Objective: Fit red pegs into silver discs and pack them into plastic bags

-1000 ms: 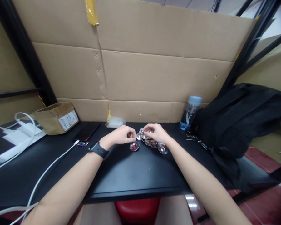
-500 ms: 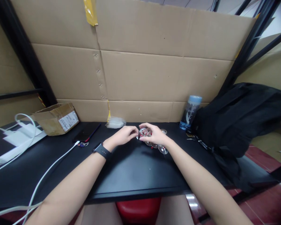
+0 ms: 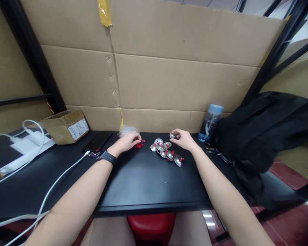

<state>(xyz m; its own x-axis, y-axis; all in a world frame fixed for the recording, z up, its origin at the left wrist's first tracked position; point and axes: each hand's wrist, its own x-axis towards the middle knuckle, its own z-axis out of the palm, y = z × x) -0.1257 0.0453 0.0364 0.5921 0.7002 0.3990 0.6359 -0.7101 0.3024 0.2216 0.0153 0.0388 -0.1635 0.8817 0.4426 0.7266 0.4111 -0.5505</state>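
Observation:
Several small silver discs (image 3: pixel 166 152) with red loops lie in a cluster on the black table (image 3: pixel 143 181). My left hand (image 3: pixel 128 141), a dark watch on its wrist, rests to the left of the cluster, fingers curled over a small red piece (image 3: pixel 139 145) on the tabletop. My right hand (image 3: pixel 182 138) is behind the cluster, pinching one silver disc (image 3: pixel 172 135) between thumb and fingers.
A blue-capped water bottle (image 3: pixel 209 123) and a black backpack (image 3: pixel 261 126) are at the right. A small clear bag (image 3: pixel 128 130), a phone with a pen (image 3: pixel 97 142), a cardboard box (image 3: pixel 66 125) and white cables (image 3: pixel 51 184) lie at the left. A cardboard wall stands behind.
My hands, close together over the discs before, have parted: the left went left with a red piece, the right went back and right with one disc.

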